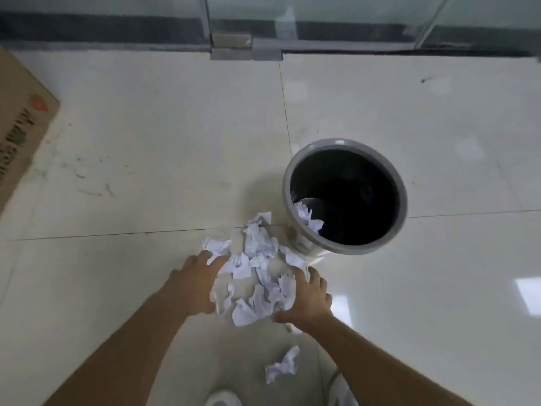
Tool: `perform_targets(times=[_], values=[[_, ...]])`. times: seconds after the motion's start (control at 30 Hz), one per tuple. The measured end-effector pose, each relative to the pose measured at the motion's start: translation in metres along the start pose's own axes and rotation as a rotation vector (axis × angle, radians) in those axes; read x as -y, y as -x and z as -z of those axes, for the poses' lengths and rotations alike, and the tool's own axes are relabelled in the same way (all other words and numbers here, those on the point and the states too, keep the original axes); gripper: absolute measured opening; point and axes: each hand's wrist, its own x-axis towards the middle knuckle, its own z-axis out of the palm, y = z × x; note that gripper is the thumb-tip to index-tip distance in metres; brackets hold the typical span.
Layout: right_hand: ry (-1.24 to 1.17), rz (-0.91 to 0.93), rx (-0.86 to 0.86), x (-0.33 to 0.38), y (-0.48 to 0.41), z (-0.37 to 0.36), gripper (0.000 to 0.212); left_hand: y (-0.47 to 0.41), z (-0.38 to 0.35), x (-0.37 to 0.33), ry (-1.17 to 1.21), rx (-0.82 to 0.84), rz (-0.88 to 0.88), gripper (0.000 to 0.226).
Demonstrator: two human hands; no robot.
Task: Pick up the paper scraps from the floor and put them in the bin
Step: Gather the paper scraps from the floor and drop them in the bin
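White crumpled paper scraps lie heaped on the glossy pale tiled floor, just beside the round grey plastic bin with its black liner, and we have both hands down at the heap. Our left hand is spread flat against its left edge, fingers fanned; our right hand cups the right edge with fingers splayed and the thumb tucked toward the pile. Neither is clamped on anything yet, so we judge this as the gathering step: sweeping the scraps together before lifting.

A few torn pieces already sit inside the bin against its near wall, so the job looks partly done. One stray crumpled wad rests apart, nearer our white shoes (it will want its own trip).

The paper is light, creased and springy, in jagged torn shapes that slide easily on the slick tile. Next we need to press both palms inward, squeeze the heap so nothing sheds, then lift it over the smooth rounded rim
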Motion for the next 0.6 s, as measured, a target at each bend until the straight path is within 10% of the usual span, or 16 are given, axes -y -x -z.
perform_targets(times=[0.4, 0.6], values=[[0.109, -0.010, 0.001, -0.026, -0.108, -0.066, 0.145, -0.171, -0.024, -0.022, -0.600, -0.201, -0.229, 0.138], [0.197, 0.119, -0.110, -0.030, -0.119, -0.082, 0.110, -0.178, -0.049, -0.015, -0.610, -0.324, -0.355, 0.065]])
